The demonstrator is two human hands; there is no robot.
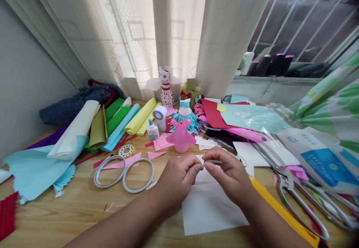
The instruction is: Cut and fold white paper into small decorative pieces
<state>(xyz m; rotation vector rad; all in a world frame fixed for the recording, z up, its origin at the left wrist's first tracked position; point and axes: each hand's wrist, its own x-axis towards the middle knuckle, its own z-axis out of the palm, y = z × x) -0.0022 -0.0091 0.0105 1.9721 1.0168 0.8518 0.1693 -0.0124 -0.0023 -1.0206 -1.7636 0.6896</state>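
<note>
My left hand [178,178] and my right hand [228,175] meet above a white sheet of paper [209,208] on the wooden table [78,210]. Both hands are closed in a pinch on a small thin grey strip [211,162] held between the fingertips. Just beyond the hands stands a pink paper dress figure [181,137], with a blue paper dress figure [185,119] behind it.
Rolled coloured papers [117,124] lie at the left, with two tape rings [125,171], a glue bottle [153,130] and a white tape dispenser [160,117]. Large metal scissors [294,192], a yellow ruler [280,210] and plastic packets [319,158] lie at the right. Curtains hang behind.
</note>
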